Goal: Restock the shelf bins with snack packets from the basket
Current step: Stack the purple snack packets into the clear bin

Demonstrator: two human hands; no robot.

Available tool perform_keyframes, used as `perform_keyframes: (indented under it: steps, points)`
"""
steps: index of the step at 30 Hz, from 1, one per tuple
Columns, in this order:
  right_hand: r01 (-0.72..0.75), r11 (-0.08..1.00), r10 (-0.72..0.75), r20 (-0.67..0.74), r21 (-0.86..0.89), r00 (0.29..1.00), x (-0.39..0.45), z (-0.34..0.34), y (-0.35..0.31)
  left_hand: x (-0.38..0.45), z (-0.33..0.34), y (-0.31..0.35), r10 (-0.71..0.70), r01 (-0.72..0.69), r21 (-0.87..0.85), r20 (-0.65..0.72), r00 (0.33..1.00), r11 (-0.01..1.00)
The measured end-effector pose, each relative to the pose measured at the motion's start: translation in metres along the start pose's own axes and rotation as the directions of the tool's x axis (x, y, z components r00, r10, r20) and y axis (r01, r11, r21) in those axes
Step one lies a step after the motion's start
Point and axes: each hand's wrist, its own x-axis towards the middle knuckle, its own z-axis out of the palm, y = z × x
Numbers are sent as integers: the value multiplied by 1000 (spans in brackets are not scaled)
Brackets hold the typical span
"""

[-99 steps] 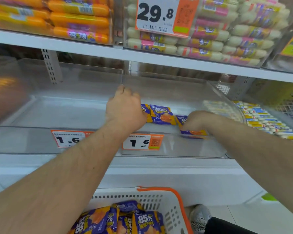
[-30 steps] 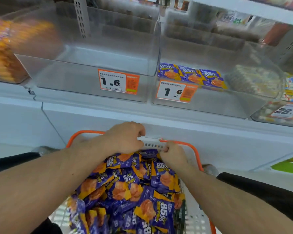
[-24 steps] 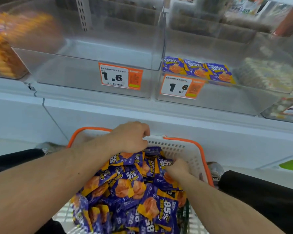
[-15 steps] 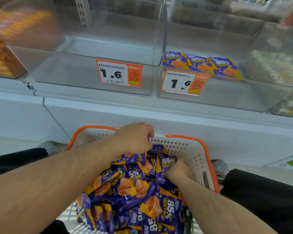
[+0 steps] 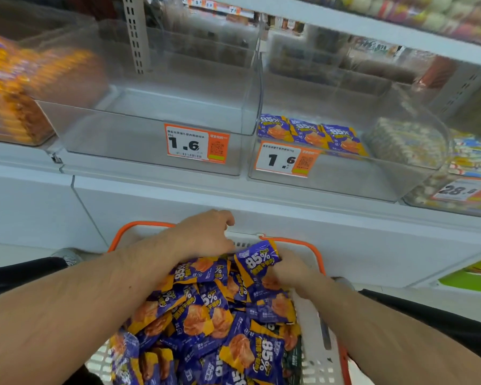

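Purple-and-orange snack packet (image 5: 257,261), marked "85%", lifted at the far end of the basket, just above the heap. Right hand (image 5: 292,272) pinches it from the right side, fingers curled onto its lower edge; the packet hides the fingertips, so the exact grip is hard to read.

Left hand (image 5: 206,234) sits at the basket's far rim, knuckles up, fingers bent downward toward the heap. Whether it holds a packet underneath cannot be told from this angle.

Heap of matching packets (image 5: 206,320) fills the white basket (image 5: 314,354), which has an orange handle (image 5: 139,226) lying along the far rim.

Above, on the white shelf (image 5: 289,207), two clear plastic bins side by side. Right bin (image 5: 345,179): three of the same packets (image 5: 307,133) in a row along the front wall, behind an orange price tag (image 5: 285,159) reading 1.6. Left bin (image 5: 150,151): no packets seen inside, second price tag (image 5: 196,144) also 1.6.

Further left, a bin of orange-wrapped goods (image 5: 14,90), blurred. Further right, pale wrapped items (image 5: 406,143) in the next bin.
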Motion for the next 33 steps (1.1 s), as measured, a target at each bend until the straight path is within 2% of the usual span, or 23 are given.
perform_keyframes:
  steps: [5, 7, 9, 12, 15, 17, 20, 25, 26, 28, 30, 31, 33]
  points:
    - [158, 981, -163, 31, 108, 986, -42, -25, -53, -8, -16, 0, -31, 26, -128, -41, 999, 991]
    - [221, 967, -228, 49, 129, 972, -51, -34, -69, -8, -23, 2, -36, 16, -284, -66, 997, 959]
    - [264, 956, -269, 28, 128, 963, -56, -41, -83, -10, -30, 4, -41, -24, -473, -126, 991, 881]
    - [334, 918, -323, -84, 214, 943, -67, -48, -97, -14, -45, 12, -80, -76, -654, -206, 975, 753]
    - [427, 853, -360, -252, 300, 898, -78, -51, -110, -16, -59, 17, -127, -135, -701, -308, 943, 700]
    - [479, 825, -391, -310, 300, 867, -86, -54, -115, -15, -66, 20, -166, -148, -665, -385, 908, 733]
    - [516, 821, -438, -311, 245, 844, -93, -53, -119, -13, -71, 25, -166, -207, -639, -473, 865, 740]
    - [549, 760, -433, -358, 349, 827, -93, -63, -130, -9, -81, 39, -63, -396, -558, -631, 773, 730]
    - [565, 744, -432, -389, 357, 814, -93, -68, -134, -7, -82, 39, -29, -427, -491, -681, 732, 759]
    - [603, 721, -429, -463, 342, 776, -94, -82, -147, -1, -85, 37, 84, -442, -244, -794, 603, 863]
    - [639, 698, -412, -550, 322, 727, -92, -100, -162, 4, -87, 35, 229, -370, 28, -828, 512, 929]
    - [650, 689, -390, -591, 322, 706, -87, -111, -169, 6, -87, 34, 287, -327, 130, -820, 496, 936]
    - [638, 697, -319, -655, 328, 685, -75, -131, -185, 12, -85, 32, 359, -271, 247, -772, 525, 930]
